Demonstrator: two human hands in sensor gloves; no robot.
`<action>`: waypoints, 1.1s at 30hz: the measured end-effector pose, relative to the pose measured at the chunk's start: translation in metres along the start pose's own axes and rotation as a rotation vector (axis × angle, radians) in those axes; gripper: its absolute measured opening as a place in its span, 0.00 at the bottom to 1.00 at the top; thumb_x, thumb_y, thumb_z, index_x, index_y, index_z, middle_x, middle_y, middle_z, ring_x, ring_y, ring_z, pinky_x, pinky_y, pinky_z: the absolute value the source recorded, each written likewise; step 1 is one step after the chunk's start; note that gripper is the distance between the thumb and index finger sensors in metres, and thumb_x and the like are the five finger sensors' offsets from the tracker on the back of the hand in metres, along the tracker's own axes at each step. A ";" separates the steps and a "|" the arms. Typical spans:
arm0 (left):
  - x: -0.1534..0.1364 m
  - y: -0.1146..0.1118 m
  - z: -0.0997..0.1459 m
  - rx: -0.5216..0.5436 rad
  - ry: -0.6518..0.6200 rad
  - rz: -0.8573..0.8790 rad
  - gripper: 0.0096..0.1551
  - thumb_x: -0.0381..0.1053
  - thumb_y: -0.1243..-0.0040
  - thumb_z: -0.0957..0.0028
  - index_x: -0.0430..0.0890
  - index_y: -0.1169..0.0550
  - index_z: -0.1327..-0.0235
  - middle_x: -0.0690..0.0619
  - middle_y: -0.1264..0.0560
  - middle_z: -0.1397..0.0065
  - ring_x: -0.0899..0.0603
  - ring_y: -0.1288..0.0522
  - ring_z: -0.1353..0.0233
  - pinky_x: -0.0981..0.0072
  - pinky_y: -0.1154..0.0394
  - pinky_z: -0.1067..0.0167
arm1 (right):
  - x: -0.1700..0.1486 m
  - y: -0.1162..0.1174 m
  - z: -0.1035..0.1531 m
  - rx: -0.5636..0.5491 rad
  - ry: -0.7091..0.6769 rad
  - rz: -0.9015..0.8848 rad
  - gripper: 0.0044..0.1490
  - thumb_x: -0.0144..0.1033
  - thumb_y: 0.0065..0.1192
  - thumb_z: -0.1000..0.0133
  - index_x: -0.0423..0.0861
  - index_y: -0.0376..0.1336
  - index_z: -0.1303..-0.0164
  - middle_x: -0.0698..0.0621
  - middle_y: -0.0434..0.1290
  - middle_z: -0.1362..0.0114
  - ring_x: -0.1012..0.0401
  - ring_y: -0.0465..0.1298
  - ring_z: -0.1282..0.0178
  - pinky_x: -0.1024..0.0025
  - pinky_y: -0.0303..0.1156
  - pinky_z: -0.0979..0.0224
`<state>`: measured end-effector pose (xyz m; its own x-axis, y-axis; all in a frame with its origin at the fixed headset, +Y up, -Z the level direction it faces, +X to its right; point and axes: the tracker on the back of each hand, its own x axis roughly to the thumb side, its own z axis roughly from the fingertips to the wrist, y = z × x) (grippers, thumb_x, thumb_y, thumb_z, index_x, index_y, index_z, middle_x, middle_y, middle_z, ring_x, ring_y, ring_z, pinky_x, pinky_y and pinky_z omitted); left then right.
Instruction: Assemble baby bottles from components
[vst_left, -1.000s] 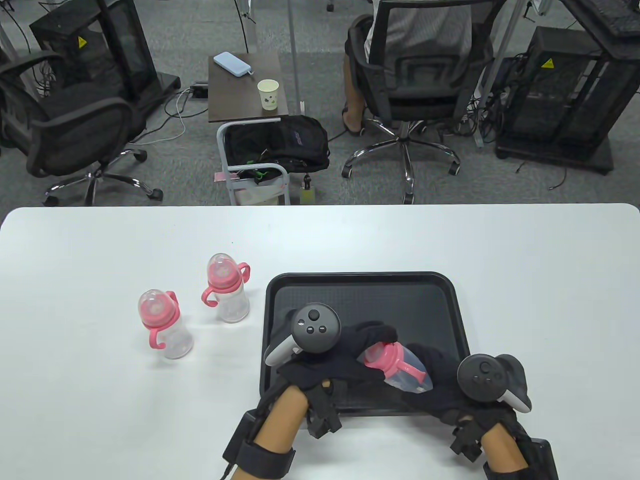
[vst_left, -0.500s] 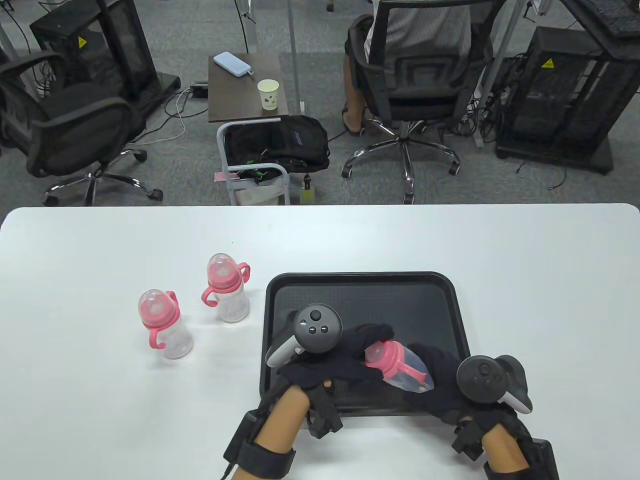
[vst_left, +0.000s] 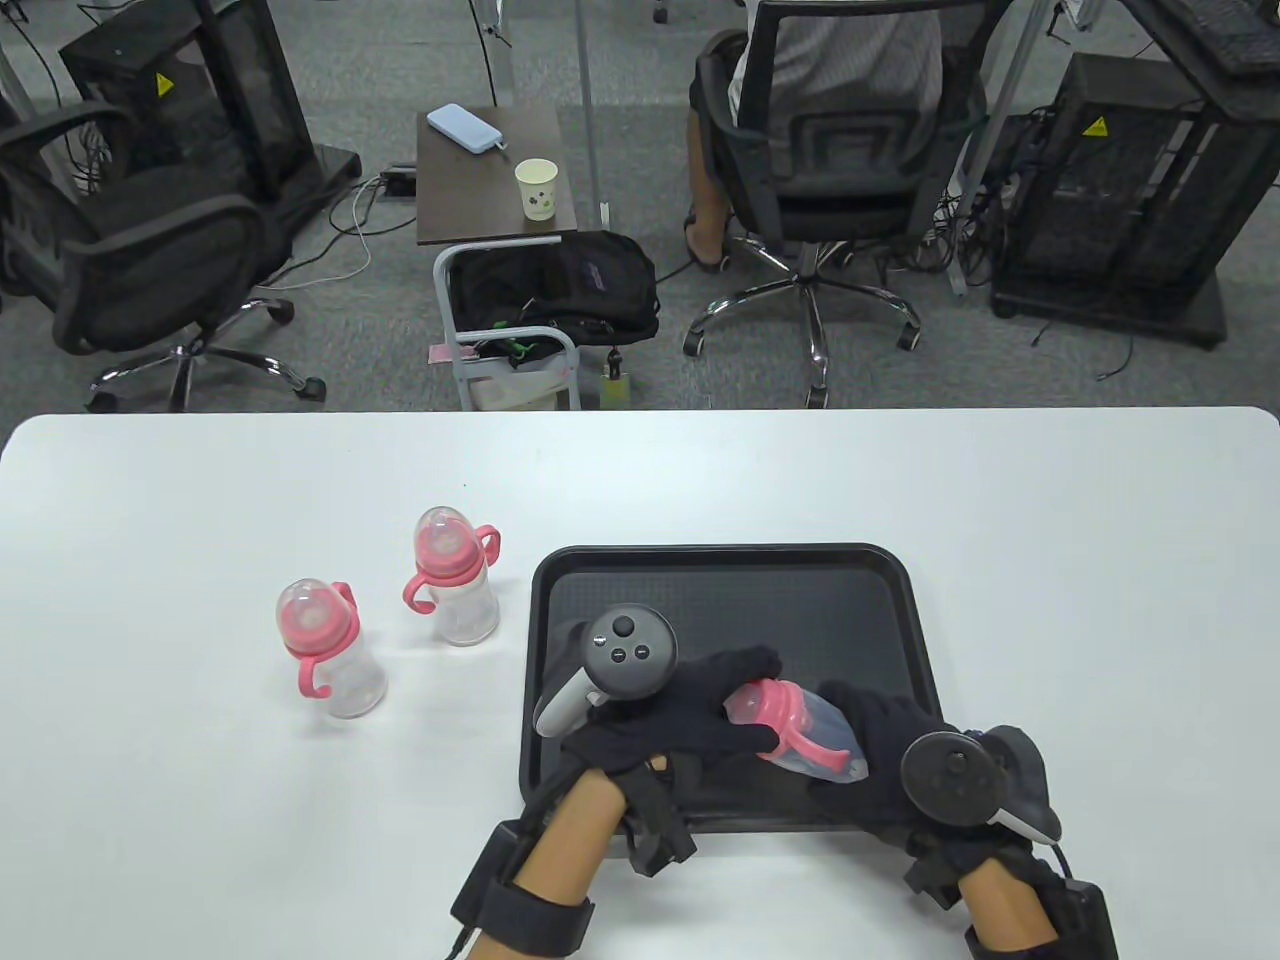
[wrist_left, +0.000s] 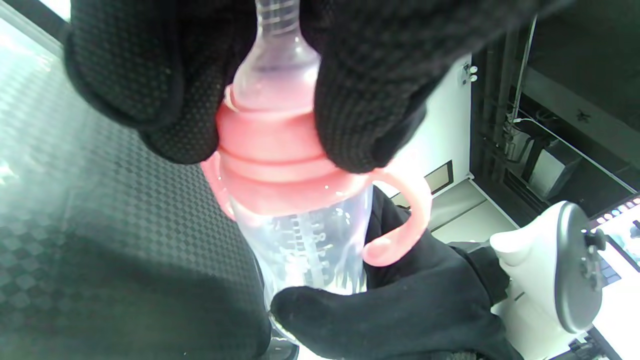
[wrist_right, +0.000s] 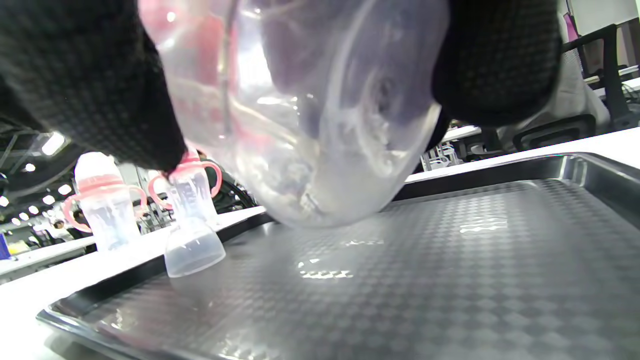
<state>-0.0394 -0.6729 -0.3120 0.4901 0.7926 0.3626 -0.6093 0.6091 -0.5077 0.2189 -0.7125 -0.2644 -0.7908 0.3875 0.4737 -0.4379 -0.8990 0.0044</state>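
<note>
Two gloved hands meet over the near part of the black tray (vst_left: 905, 640), with one baby bottle (vst_left: 800, 735) held between them, tilted on its side above the tray floor. The right hand (vst_left: 890, 745) wraps its fingers around the clear body at the bottom end; in the right wrist view the rounded base (wrist_right: 340, 150) hangs just above the tray's textured floor (wrist_right: 475, 280), with dark fingers closed around it on both sides. The left hand (vst_left: 680, 715) grips the other end: in the left wrist view its fingertips (wrist_left: 360, 105) pinch the pink collar (wrist_left: 280, 160) and the clear nipple (wrist_left: 272, 75) rising from it. A pink loop handle (wrist_left: 405, 220) curves out from the collar toward the right glove. The bottle's body looks see-through, with printed measuring marks; no liquid shows in it.

Inside the tray, a clear dome cap (wrist_right: 192, 252) stands alone on the floor near the left wall, apart from the held bottle. It is hidden behind the left tracker in the table view.

Farther out, on the white table (vst_left: 1050, 520) left of the tray, stand two finished bottles, upright, each with a pink collar, pink handles and a clear cap on top. The nearer bottle (vst_left: 330, 650) sits well to the left; the farther bottle (vst_left: 455, 575) stands just beside the tray's far left corner. Both look see-through inside, nothing visible in them.
</note>
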 end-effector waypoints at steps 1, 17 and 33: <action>0.002 0.001 0.001 0.003 -0.019 -0.025 0.47 0.56 0.22 0.52 0.51 0.30 0.18 0.40 0.29 0.18 0.33 0.13 0.42 0.50 0.14 0.47 | 0.000 0.000 0.000 0.018 0.001 -0.037 0.60 0.60 0.84 0.54 0.40 0.58 0.21 0.39 0.74 0.26 0.37 0.79 0.36 0.45 0.80 0.48; -0.021 0.050 0.036 0.308 0.094 -0.047 0.46 0.63 0.21 0.52 0.57 0.28 0.20 0.48 0.26 0.21 0.33 0.21 0.30 0.43 0.23 0.39 | -0.015 0.001 -0.001 0.061 0.032 -0.153 0.61 0.60 0.81 0.51 0.39 0.55 0.19 0.38 0.70 0.24 0.37 0.76 0.33 0.45 0.80 0.46; -0.109 0.035 0.032 0.257 0.535 -0.355 0.46 0.63 0.22 0.53 0.57 0.29 0.19 0.47 0.31 0.17 0.32 0.27 0.24 0.42 0.26 0.36 | -0.017 0.000 0.000 0.075 0.047 -0.173 0.61 0.61 0.81 0.50 0.39 0.55 0.19 0.38 0.70 0.24 0.37 0.76 0.33 0.45 0.80 0.46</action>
<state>-0.1339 -0.7374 -0.3445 0.8872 0.4614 0.0038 -0.4511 0.8689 -0.2039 0.2325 -0.7193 -0.2727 -0.7264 0.5450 0.4187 -0.5371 -0.8303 0.1489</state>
